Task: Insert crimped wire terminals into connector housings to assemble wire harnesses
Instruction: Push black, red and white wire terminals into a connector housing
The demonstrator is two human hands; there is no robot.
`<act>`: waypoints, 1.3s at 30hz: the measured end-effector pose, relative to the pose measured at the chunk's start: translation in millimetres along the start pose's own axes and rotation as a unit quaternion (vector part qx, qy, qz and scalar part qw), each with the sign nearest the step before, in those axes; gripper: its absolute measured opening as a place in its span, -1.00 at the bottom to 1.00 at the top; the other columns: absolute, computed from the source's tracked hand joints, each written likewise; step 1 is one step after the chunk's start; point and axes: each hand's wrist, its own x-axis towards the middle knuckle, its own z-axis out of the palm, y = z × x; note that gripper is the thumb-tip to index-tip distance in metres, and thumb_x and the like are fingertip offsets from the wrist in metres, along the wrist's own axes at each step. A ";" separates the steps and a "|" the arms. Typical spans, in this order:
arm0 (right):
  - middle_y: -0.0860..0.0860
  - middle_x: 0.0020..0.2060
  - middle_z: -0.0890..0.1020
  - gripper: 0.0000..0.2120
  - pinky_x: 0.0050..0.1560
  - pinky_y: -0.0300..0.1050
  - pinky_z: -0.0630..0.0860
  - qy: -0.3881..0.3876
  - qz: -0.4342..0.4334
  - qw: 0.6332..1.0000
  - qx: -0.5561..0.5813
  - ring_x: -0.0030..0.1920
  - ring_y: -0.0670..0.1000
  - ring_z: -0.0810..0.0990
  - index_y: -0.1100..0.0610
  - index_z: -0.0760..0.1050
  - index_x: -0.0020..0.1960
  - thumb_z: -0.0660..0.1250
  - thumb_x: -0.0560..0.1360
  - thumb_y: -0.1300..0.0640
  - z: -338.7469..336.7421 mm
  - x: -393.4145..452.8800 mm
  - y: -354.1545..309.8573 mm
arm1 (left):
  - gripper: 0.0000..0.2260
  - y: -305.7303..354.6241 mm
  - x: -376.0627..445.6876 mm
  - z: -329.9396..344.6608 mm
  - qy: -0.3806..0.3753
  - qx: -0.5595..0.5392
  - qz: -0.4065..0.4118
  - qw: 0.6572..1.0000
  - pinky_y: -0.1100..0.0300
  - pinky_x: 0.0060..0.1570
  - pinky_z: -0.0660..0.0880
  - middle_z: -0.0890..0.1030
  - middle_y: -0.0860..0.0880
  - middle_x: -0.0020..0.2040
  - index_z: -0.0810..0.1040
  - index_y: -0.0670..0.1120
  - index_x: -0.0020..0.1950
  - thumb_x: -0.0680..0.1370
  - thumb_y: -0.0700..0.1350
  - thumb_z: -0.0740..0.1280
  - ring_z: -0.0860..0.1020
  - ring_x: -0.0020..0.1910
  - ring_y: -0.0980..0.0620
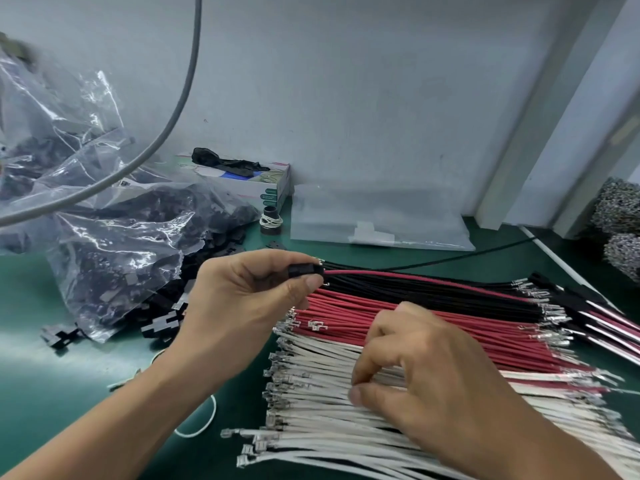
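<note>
Your left hand (242, 299) pinches a black connector housing (306, 270) above the bench's middle — one red wire (415, 276) is already seated. Your right hand (433, 372) pinches at the white wires (311, 393) near the front edge — that terminal, likely a black one too, remains.

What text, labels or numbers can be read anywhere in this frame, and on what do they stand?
None can be read.
Box by the wall: printed patches on its end face, too small and blurred to read.
Clear plastic bag of black housings: a small dark label, unreadable.
Wires and the housing in the left hand: no markings visible.
</note>
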 end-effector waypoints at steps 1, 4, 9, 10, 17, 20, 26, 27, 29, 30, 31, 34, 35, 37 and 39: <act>-0.28 -0.01 0.48 -0.78 -0.02 -0.26 0.37 0.001 0.004 1.000 0.009 0.07 -0.21 0.39 -0.14 0.58 -0.10 0.40 0.43 -0.28 0.7 0.1 -1.1 | -0.82 -1.3 0.0 0.3 -0.003 0.006 0.001 1.000 0.31 -0.25 0.60 0.74 -0.13 -0.22 0.78 -0.09 -0.05 0.36 -0.22 0.55 0.67 -0.35 0.02; -0.28 -0.01 0.48 -0.82 -0.05 -0.33 0.32 0.006 0.016 1.000 0.009 0.06 -0.23 0.37 -0.12 0.54 -0.11 0.38 0.49 -0.21 0.7 -1.2 -4.9 | -0.79 -3.9 -0.3 -0.7 -0.005 0.017 0.001 1.000 0.30 -0.23 0.62 0.75 -0.11 -0.21 0.77 -0.03 -0.03 0.36 -0.19 0.55 0.67 -0.34 0.02; -0.24 -0.12 0.44 -0.80 -0.04 -0.21 0.28 -0.002 0.005 0.999 -0.033 -0.01 -0.20 0.35 -0.14 0.44 -0.10 0.32 0.51 -0.24 1.9 -1.3 -12.2 | -0.79 -5.7 -0.1 -1.3 -0.014 0.014 -0.006 1.000 0.30 -0.23 0.61 0.74 -0.13 -0.21 0.77 -0.04 -0.03 0.36 -0.19 0.55 0.68 -0.34 0.02; -0.24 -0.12 0.45 -0.79 -0.04 -0.20 0.30 -0.010 0.014 1.000 -0.026 -0.02 -0.20 0.36 -0.12 0.44 -0.12 0.34 0.49 -0.22 1.1 -0.2 -12.9 | -0.79 -6.1 0.0 -1.2 -0.017 0.015 -0.007 1.000 0.30 -0.22 0.62 0.74 -0.14 -0.22 0.77 -0.04 -0.03 0.36 -0.19 0.55 0.67 -0.34 0.03; -0.38 -0.02 0.50 -0.83 -0.10 -0.28 0.36 -0.019 0.040 0.999 0.013 -0.01 -0.29 0.45 -0.19 0.50 -0.08 0.41 0.43 -0.22 -6.8 3.8 -6.7 | -0.80 -5.7 -0.3 -3.7 -0.025 0.033 -0.019 0.999 0.19 -0.18 0.67 0.74 -0.14 -0.23 0.77 -0.02 -0.02 0.37 -0.17 0.55 0.68 -0.31 -0.02; -0.32 -0.09 0.51 -0.78 -0.08 -0.25 0.36 -0.022 0.035 0.999 -0.002 -0.04 -0.30 0.43 -0.18 0.51 -0.07 0.40 0.42 -0.27 -1.8 2.7 -6.1 | -0.80 -6.7 -0.2 -4.2 -0.021 0.033 -0.025 0.999 0.19 -0.19 0.66 0.74 -0.15 -0.23 0.77 -0.04 -0.03 0.37 -0.18 0.55 0.68 -0.31 -0.02; -0.45 0.01 0.47 -0.86 -0.14 -0.29 0.35 -0.005 0.036 0.999 0.028 -0.01 -0.32 0.46 -0.21 0.49 -0.05 0.41 0.45 -0.17 -6.8 4.6 -1.1 | -0.81 -5.9 0.0 -4.5 -0.018 0.033 -0.034 0.999 0.20 -0.17 0.67 0.74 -0.14 -0.22 0.77 -0.06 -0.05 0.36 -0.19 0.55 0.69 -0.30 -0.04; -0.47 -0.02 0.49 -0.88 -0.16 -0.29 0.36 0.002 0.035 0.999 0.036 -0.02 -0.33 0.48 -0.24 0.48 -0.04 0.40 0.47 -0.15 -10.5 4.8 0.9 | -0.81 -6.0 0.1 -5.0 -0.017 0.030 -0.038 0.999 0.18 -0.16 0.68 0.74 -0.14 -0.22 0.77 -0.06 -0.05 0.35 -0.19 0.55 0.70 -0.29 -0.07; -0.44 -0.10 0.56 -0.91 -0.19 -0.30 0.39 0.005 0.034 0.997 0.065 -0.09 -0.31 0.54 -0.26 0.48 -0.03 0.38 0.51 -0.11 -17.5 6.2 5.5 | -0.79 -5.1 0.1 -4.8 -0.016 0.020 -0.047 0.999 0.16 -0.14 0.69 0.75 -0.15 -0.20 0.77 -0.06 -0.05 0.34 -0.20 0.54 0.71 -0.25 -0.12; -0.40 -0.16 0.59 -0.92 -0.22 -0.30 0.41 0.007 0.035 0.995 0.091 -0.14 -0.27 0.57 -0.24 0.50 -0.04 0.37 0.53 -0.07 -21.2 7.8 8.1 | -0.79 -4.7 0.2 -4.5 -0.016 0.016 -0.050 0.998 0.19 -0.15 0.68 0.75 -0.14 -0.18 0.77 -0.05 -0.05 0.33 -0.20 0.54 0.72 -0.24 -0.11; -0.36 -0.20 0.61 -0.92 -0.24 -0.33 0.43 0.015 0.037 0.992 0.121 -0.18 -0.24 0.59 -0.22 0.53 -0.05 0.36 0.54 -0.02 -24.8 9.5 10.5 | -0.78 -4.5 0.4 -4.3 -0.017 0.012 -0.053 0.998 0.22 -0.15 0.67 0.76 -0.13 -0.17 0.77 -0.04 -0.05 0.33 -0.20 0.53 0.73 -0.23 -0.09; -0.31 -0.18 0.61 -0.86 -0.19 -0.40 0.41 0.093 0.038 0.982 0.160 -0.14 -0.21 0.58 -0.17 0.59 -0.10 0.33 0.55 0.07 -29.0 12.1 17.5 | -0.79 -4.3 1.4 -5.3 -0.021 0.001 -0.064 0.998 0.22 -0.15 0.67 0.76 -0.15 -0.18 0.77 -0.06 -0.05 0.33 -0.21 0.53 0.72 -0.24 -0.09; -0.28 -0.14 0.60 -0.86 -0.19 -0.39 0.41 0.128 0.037 0.980 0.144 -0.10 -0.20 0.58 -0.17 0.60 -0.11 0.33 0.54 0.05 -27.7 11.8 18.8 | -0.79 -4.1 1.4 -5.5 -0.024 -0.002 -0.067 0.997 0.20 -0.14 0.68 0.76 -0.15 -0.18 0.77 -0.06 -0.05 0.33 -0.21 0.53 0.72 -0.24 -0.10; -0.23 -0.13 0.59 -0.91 -0.19 -0.30 0.44 0.185 0.033 0.976 0.106 -0.09 -0.16 0.57 -0.16 0.60 -0.15 0.33 0.51 -0.02 -21.7 9.2 19.1 | -0.77 -2.5 0.7 -5.4 -0.032 -0.009 -0.070 0.997 0.19 -0.12 0.68 0.75 -0.17 -0.18 0.78 -0.05 -0.05 0.31 -0.19 0.54 0.72 -0.24 -0.11; -0.20 -0.18 0.57 -0.90 -0.22 -0.14 0.49 0.223 0.023 0.972 0.072 -0.15 -0.13 0.57 -0.14 0.61 -0.15 0.35 0.53 -0.05 -13.2 5.6 18.6 | -0.75 -0.9 0.2 -5.0 -0.036 -0.013 -0.074 0.997 0.16 -0.11 0.69 0.75 -0.18 -0.18 0.78 -0.05 -0.05 0.28 -0.13 0.56 0.72 -0.23 -0.13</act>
